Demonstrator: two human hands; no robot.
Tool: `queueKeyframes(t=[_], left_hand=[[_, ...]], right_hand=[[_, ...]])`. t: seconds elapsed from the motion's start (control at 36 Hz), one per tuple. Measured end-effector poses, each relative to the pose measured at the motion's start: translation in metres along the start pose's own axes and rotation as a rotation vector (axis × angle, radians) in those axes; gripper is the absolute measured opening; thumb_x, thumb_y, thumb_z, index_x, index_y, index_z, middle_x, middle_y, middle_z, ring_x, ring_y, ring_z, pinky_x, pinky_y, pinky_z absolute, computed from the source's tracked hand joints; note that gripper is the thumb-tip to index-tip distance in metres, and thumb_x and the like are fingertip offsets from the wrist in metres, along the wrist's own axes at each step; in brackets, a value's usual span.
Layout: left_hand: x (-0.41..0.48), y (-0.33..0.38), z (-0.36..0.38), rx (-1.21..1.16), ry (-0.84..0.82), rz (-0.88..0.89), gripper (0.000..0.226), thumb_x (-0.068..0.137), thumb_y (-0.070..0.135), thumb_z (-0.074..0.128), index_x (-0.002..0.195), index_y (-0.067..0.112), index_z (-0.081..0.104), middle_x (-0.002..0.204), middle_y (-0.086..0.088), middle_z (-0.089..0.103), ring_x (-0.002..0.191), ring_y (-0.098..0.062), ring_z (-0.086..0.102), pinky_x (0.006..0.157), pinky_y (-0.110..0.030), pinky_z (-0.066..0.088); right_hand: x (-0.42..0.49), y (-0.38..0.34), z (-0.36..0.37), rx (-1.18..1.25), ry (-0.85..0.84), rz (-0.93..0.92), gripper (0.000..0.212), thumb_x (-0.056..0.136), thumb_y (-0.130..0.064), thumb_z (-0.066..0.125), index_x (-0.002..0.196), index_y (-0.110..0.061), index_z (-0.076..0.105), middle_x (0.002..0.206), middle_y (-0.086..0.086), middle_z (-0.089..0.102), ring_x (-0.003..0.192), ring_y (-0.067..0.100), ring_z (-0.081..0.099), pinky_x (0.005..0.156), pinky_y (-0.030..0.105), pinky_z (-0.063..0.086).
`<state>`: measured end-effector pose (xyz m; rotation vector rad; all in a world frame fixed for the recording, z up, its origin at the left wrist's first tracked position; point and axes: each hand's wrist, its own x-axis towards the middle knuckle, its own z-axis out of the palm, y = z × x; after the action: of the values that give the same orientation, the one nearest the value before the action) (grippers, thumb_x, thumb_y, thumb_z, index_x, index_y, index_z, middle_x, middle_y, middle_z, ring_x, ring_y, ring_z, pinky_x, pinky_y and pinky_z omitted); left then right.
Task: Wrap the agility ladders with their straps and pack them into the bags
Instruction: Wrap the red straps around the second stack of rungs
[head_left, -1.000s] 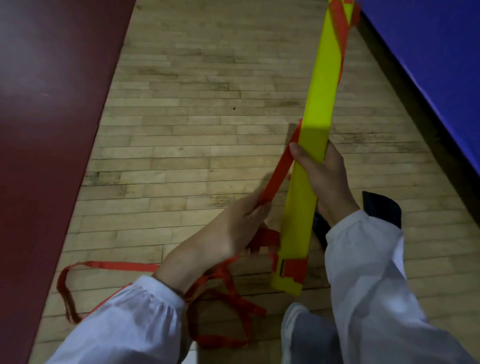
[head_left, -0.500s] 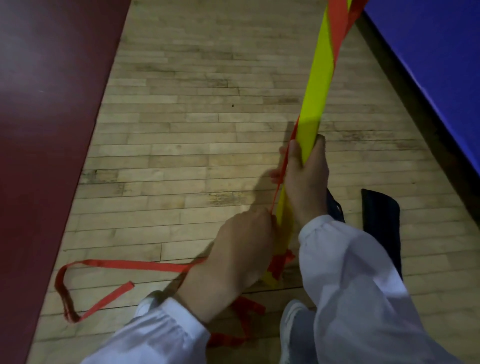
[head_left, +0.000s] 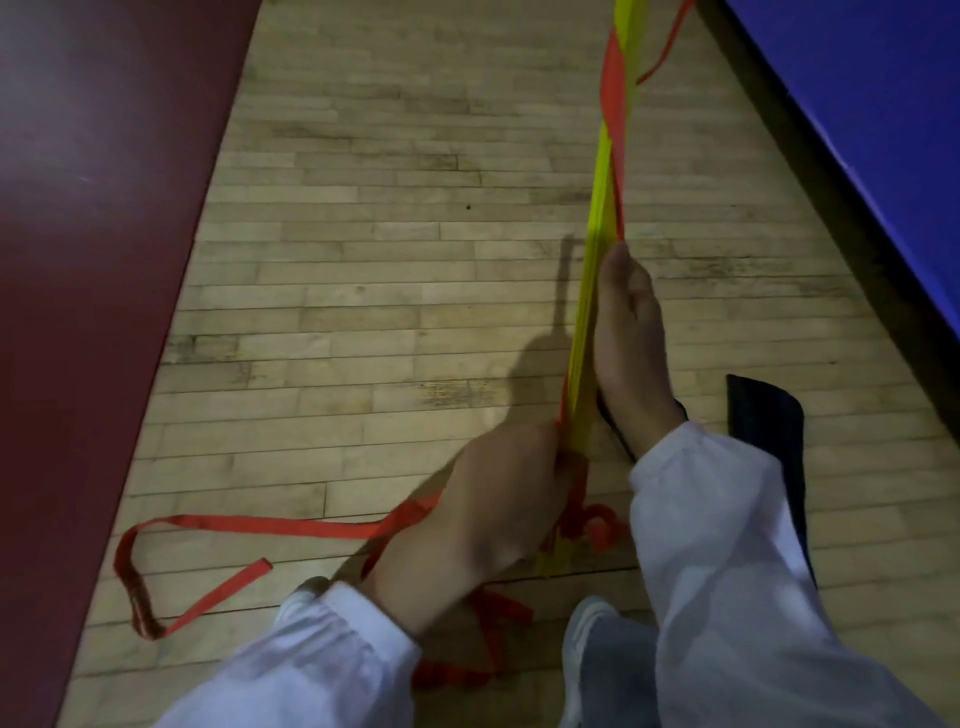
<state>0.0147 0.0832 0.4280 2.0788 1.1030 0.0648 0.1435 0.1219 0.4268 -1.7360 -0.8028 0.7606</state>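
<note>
A stacked bundle of yellow ladder rungs (head_left: 597, 218) stands almost upright and edge-on in front of me, reaching past the top of the view. My right hand (head_left: 631, 338) grips it at mid height. My left hand (head_left: 498, 499) is closed on the orange strap (head_left: 615, 104) beside the bundle's lower end. The strap spirals around the upper bundle, and its loose length (head_left: 270, 526) trails in a loop over the wooden floor to the left. A dark bag (head_left: 774, 447) lies flat on the floor at the right, partly behind my right sleeve.
A dark red mat (head_left: 93, 260) covers the floor on the left. A blue mat (head_left: 883, 130) borders the wooden strip on the right. My shoes (head_left: 587, 654) show at the bottom edge, with more orange strap tangled near them.
The bundle has turned from its flat face to edge-on. My left hand has moved in against its lower end with the strap, and one more strap turn shows high up.
</note>
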Motion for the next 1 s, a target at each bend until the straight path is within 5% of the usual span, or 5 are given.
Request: queueKeyframes(t=[0.31, 0.44, 0.61, 0.78, 1.0], left_hand=[[-0.004, -0.005, -0.016, -0.858, -0.364, 0.142, 0.042, 0.090, 0.017, 0.053, 0.123, -0.010, 0.054, 0.114, -0.024, 0.064, 0.104, -0.032, 0.062, 0.096, -0.050, 0.049], [-0.007, -0.002, -0.020, -0.863, -0.416, 0.110, 0.037, 0.090, 0.011, 0.056, 0.122, -0.008, 0.054, 0.104, -0.015, 0.062, 0.095, -0.025, 0.059, 0.087, -0.044, 0.050], [-0.004, -0.006, -0.038, -0.760, -0.488, -0.008, 0.019, 0.090, 0.023, 0.062, 0.079, 0.008, 0.066, 0.053, 0.008, 0.065, 0.044, 0.000, 0.057, 0.045, -0.011, 0.041], [0.002, -0.011, -0.043, -0.857, -0.482, -0.125, 0.047, 0.092, 0.040, 0.044, 0.092, -0.001, 0.066, 0.051, -0.002, 0.066, 0.046, -0.014, 0.061, 0.067, -0.031, 0.049], [0.004, -0.013, -0.038, -0.645, -0.325, -0.139, 0.043, 0.102, 0.023, 0.043, 0.077, -0.004, 0.065, 0.041, 0.000, 0.059, 0.037, -0.006, 0.054, 0.044, -0.015, 0.040]], right_hand=[[0.004, -0.012, -0.020, 1.090, -0.585, 0.528, 0.043, 0.086, -0.038, 0.058, 0.117, -0.008, 0.052, 0.110, 0.015, 0.067, 0.090, 0.027, 0.071, 0.074, 0.038, 0.059], [0.015, -0.002, -0.024, 1.213, -0.957, 0.520, 0.031, 0.094, -0.026, 0.052, 0.118, -0.008, 0.049, 0.074, 0.005, 0.055, 0.048, 0.011, 0.052, 0.045, 0.024, 0.048], [0.014, -0.006, -0.025, 1.179, -0.950, 0.484, 0.019, 0.093, -0.022, 0.045, 0.106, -0.009, 0.052, 0.056, -0.001, 0.042, 0.043, 0.005, 0.026, 0.038, 0.019, 0.038], [0.011, -0.013, -0.026, 0.997, -0.827, 0.420, 0.016, 0.090, -0.023, 0.041, 0.095, -0.013, 0.052, 0.050, -0.005, 0.032, 0.034, 0.003, 0.031, 0.032, 0.016, 0.031], [0.001, -0.018, -0.013, 0.674, -0.591, 0.308, 0.011, 0.097, -0.014, 0.040, 0.092, -0.014, 0.051, 0.049, -0.004, 0.029, 0.032, 0.006, 0.027, 0.037, 0.016, 0.028]])
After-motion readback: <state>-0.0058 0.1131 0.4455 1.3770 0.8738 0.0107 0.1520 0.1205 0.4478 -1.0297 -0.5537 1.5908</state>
